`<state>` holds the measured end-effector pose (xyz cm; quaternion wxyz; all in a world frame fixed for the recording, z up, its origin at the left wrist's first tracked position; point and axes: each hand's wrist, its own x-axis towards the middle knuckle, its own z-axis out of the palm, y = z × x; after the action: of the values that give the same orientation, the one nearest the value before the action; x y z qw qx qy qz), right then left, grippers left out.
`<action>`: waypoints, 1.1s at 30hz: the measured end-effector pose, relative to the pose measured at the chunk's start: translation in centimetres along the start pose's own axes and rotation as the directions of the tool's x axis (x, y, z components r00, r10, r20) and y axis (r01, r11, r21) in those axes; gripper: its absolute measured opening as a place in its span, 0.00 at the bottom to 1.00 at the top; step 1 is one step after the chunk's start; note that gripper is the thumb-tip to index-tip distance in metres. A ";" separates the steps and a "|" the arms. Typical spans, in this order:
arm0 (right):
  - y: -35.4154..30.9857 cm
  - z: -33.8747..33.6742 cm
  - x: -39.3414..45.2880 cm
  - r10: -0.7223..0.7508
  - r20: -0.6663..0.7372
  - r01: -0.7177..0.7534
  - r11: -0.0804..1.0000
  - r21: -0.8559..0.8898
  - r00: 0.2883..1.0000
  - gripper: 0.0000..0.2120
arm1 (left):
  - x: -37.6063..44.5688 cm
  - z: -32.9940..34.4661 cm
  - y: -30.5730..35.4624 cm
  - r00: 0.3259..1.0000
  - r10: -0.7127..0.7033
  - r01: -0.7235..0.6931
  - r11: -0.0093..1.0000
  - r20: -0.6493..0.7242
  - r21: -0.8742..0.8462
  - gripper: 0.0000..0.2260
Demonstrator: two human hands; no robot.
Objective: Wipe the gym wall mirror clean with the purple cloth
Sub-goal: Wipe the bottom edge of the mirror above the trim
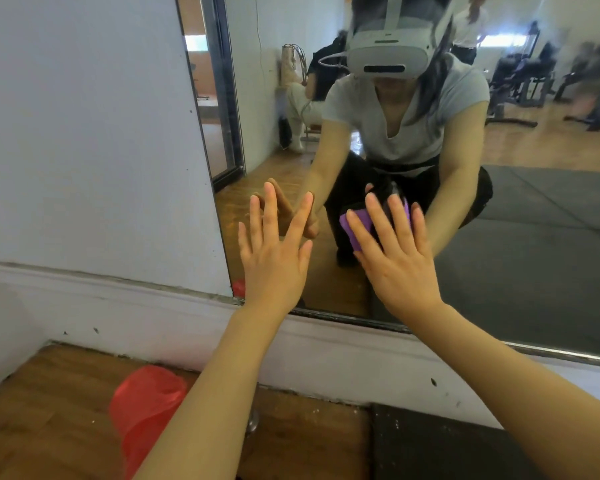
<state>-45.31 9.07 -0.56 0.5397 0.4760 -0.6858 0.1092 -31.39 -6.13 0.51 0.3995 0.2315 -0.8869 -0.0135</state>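
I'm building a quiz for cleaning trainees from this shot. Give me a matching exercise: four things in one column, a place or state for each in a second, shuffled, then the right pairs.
Things:
1. left hand
2. right hand
3. purple cloth
4. red plastic bag

Places or states:
A. lies on the wooden floor below the baseboard
B. bare, fingers straight and spread, by the mirror's left edge
C. pressed between fingers and glass
D. flat, pressing a cloth to the mirror

Pairs: 1-B, 2-D, 3-C, 4-A
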 end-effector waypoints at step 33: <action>4.8 -2.8 5.0 0.126 -0.206 -0.134 0.991 -0.021 0.970 0.26 | 0.2 0.5 0.3 0.999 -0.027 0.028 1.000 -0.027 0.010 0.34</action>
<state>-47.10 10.75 6.55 0.6071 0.4068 -0.6584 0.1804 -32.00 -6.00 0.41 0.4100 0.2458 -0.8783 -0.0113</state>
